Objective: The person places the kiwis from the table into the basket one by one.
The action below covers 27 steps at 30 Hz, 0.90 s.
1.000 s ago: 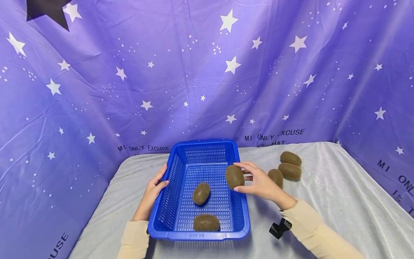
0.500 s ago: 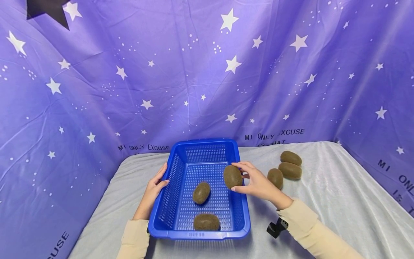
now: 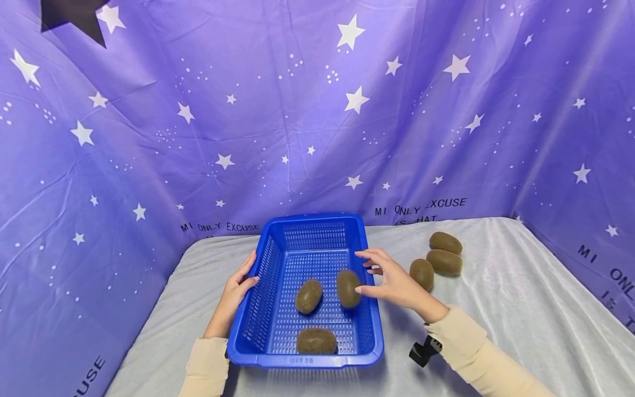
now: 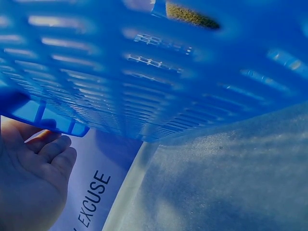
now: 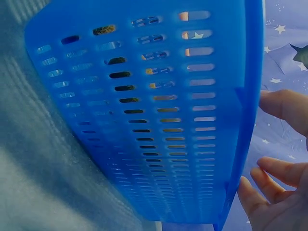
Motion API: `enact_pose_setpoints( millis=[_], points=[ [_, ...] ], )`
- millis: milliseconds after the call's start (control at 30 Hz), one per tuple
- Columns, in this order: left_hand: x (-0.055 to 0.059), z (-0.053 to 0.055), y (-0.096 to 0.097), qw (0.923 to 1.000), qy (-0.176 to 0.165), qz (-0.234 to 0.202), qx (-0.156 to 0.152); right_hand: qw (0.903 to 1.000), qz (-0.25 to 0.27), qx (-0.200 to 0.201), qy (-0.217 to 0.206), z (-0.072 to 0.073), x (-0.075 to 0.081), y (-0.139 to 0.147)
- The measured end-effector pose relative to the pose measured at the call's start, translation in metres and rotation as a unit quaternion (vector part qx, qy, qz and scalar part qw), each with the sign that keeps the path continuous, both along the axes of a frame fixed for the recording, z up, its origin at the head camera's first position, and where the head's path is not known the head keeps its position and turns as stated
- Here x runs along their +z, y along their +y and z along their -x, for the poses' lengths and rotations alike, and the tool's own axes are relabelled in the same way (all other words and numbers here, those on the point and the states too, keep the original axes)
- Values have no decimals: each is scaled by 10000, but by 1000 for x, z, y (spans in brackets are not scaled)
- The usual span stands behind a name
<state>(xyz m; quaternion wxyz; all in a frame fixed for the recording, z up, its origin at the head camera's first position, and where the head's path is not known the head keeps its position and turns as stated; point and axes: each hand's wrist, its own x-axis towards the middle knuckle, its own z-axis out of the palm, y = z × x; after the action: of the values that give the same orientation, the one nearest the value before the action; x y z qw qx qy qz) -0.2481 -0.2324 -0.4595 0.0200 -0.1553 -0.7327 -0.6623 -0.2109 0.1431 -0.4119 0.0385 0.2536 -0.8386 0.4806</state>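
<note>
Plainly, in the head view, one blue basket point(image 3: 305, 361) is held by the left hand point(image 3: 237, 289), its thumb laid at the rim. Inside it, between the hands, three brown kiwis point(image 3: 308, 296) are contained; the nearest kiwi point(image 3: 348, 289) to the right hand point(image 3: 392, 280) is overlapped by that hand's thumb tip (whether touched cannot be told). The right fingers are parted, nothing being gripped. Right of them, three more kiwis point(image 3: 444, 262) are gathered on grey cloth point(image 3: 496, 286).

In the left wrist view, curled fingers point(image 4: 64, 161) are shown at the rim, one printed word point(image 4: 95, 190), "EXCUSE", beside them.

In the right wrist view, parted fingers point(image 5: 281, 171) are shown beside the slotted wall.
</note>
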Motion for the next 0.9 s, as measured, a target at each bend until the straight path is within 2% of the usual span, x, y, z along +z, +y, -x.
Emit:
enact_pose_setpoints(
  millis=[400,633,900],
  points=[
    [0,0,0,10000,29,-1,-37,9997,204,-96,109,-6,-3,13],
    [-1,1,-1,10000,69,67,-3,9981,273,-338,426,-7,-11,28],
    [0,0,-1,10000,34,56,-19,9912,-18,-793,1059,-4,-24,50]
  ],
)
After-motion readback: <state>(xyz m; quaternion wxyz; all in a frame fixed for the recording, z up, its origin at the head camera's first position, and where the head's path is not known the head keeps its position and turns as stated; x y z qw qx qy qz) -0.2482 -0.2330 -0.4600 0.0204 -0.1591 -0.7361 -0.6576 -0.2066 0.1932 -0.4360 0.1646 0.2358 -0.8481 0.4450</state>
